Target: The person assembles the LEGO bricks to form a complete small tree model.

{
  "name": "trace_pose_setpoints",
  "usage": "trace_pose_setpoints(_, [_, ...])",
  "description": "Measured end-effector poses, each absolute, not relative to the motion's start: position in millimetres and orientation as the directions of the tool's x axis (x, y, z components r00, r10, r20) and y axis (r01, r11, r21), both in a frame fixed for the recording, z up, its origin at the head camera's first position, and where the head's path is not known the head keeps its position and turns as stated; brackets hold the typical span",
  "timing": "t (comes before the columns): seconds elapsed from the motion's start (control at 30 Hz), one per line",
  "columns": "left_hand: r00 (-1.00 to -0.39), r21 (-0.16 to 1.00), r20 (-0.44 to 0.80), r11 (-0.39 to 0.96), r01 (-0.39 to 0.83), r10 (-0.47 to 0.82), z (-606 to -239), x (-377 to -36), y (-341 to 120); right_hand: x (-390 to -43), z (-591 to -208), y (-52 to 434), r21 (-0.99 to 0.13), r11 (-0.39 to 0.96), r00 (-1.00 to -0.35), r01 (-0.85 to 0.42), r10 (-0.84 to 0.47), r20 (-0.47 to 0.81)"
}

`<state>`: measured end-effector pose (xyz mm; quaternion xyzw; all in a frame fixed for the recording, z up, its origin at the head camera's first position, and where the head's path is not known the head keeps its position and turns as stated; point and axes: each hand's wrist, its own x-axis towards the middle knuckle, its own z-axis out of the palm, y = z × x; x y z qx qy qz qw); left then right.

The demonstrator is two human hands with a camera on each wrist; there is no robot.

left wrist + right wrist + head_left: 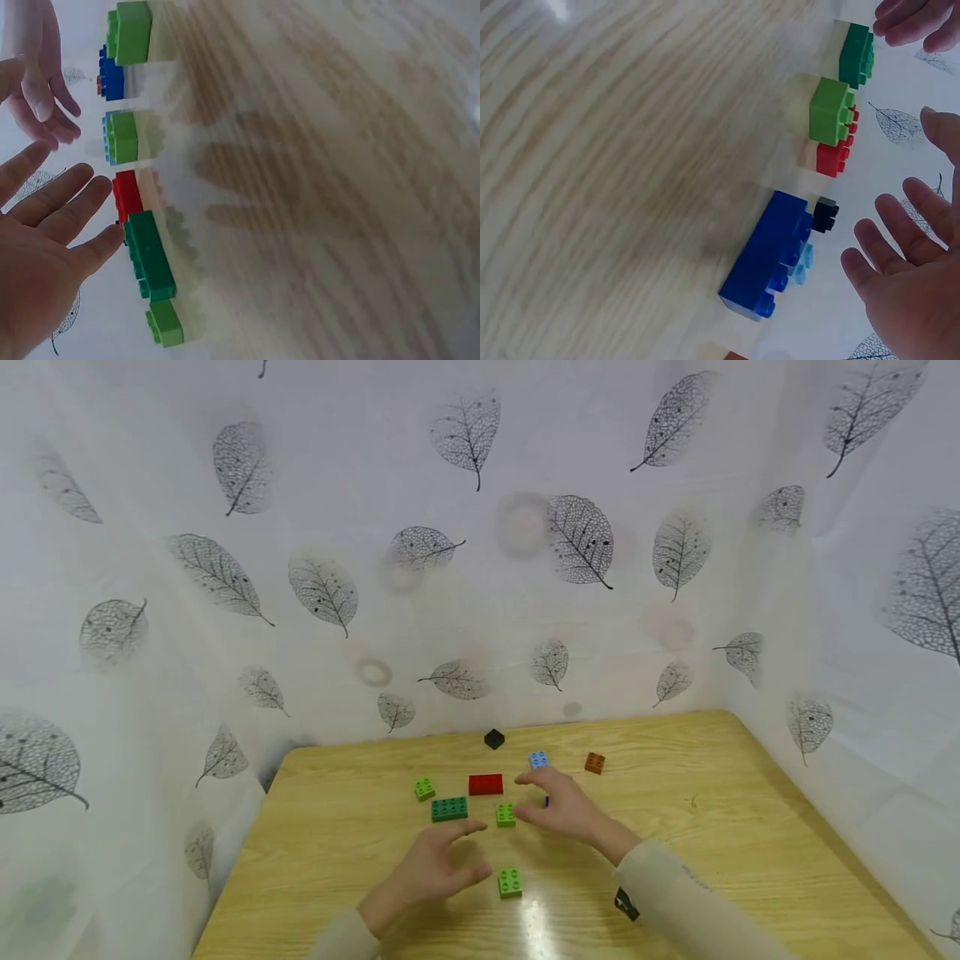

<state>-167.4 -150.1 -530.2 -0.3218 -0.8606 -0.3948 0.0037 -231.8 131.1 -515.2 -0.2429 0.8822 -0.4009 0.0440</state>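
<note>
Both hands hover over the wooden table (712,827), holding nothing. L hand (431,868): fingers straight, spread, nearest the dark green brick (449,809) and the light green brick (510,882) by its thumb. R hand (566,806): fingers relaxed and apart, above the dark blue brick (769,255), mostly hidden in head view; small green brick (506,814) just beside its fingertips. Red brick (486,784), light blue brick (538,759), orange brick (595,762), black cube (494,739) farther back. Another green brick (424,789) at left.
</note>
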Motion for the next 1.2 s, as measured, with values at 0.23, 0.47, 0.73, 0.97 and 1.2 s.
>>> trace_pose_setpoints(0.23, [-0.805, 0.689, 0.184, 0.511, 0.515, 0.564, -537.3, -160.8, -142.9, -232.3, -528.2, 122.9, -0.699, 0.584, -0.873, -0.413, -0.472, 0.121])
trace_pose_setpoints(0.47, [-0.821, 0.693, 0.080, 0.560, 0.454, 0.565, -546.4, -160.0, -139.3, -230.8, -537.2, 122.0, -0.658, 0.627, -0.872, -0.416, -0.481, 0.093])
trace_pose_setpoints(0.73, [-0.814, 0.685, -0.018, 0.600, 0.413, 0.581, -550.9, -158.8, -134.5, -231.4, -541.6, 119.2, -0.630, 0.651, -0.866, -0.423, -0.495, 0.070])
trace_pose_setpoints(0.97, [-0.820, 0.655, -0.033, 0.632, 0.415, 0.572, -553.6, -157.9, -130.3, -232.7, -545.4, 117.6, -0.604, 0.677, -0.866, -0.421, -0.497, 0.046])
trace_pose_setpoints(1.2, [-0.824, 0.642, -0.039, 0.646, 0.413, 0.565, -555.8, -156.7, -128.3, -233.6, -545.6, 115.1, -0.588, 0.690, -0.868, -0.421, -0.495, 0.040])
